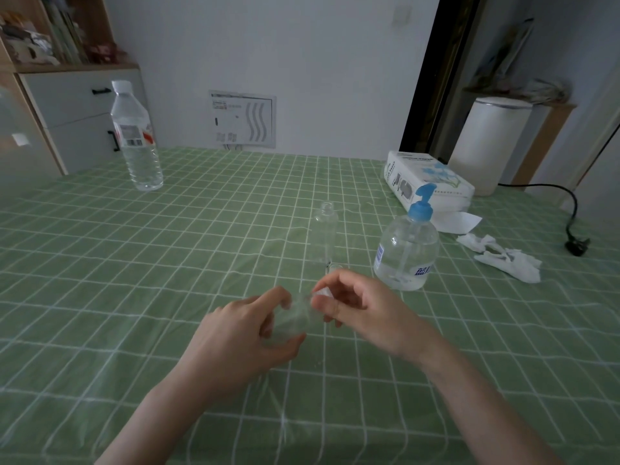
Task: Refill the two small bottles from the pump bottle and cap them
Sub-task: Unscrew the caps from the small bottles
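The left hand point(241, 327) grips one small bottle point(292, 318) tilted above the counter point(167, 263), apparently steadying it while the right hand point(362, 310) pinches its cap point(320, 293); the second small bottle point(324, 234) stands uncapped near the pump bottle point(407, 253)

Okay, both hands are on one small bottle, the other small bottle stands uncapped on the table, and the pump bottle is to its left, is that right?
Not quite. The head view shows the pump bottle to the right of the uncapped small bottle, not left. The left hand and right hand are on the other small bottle.
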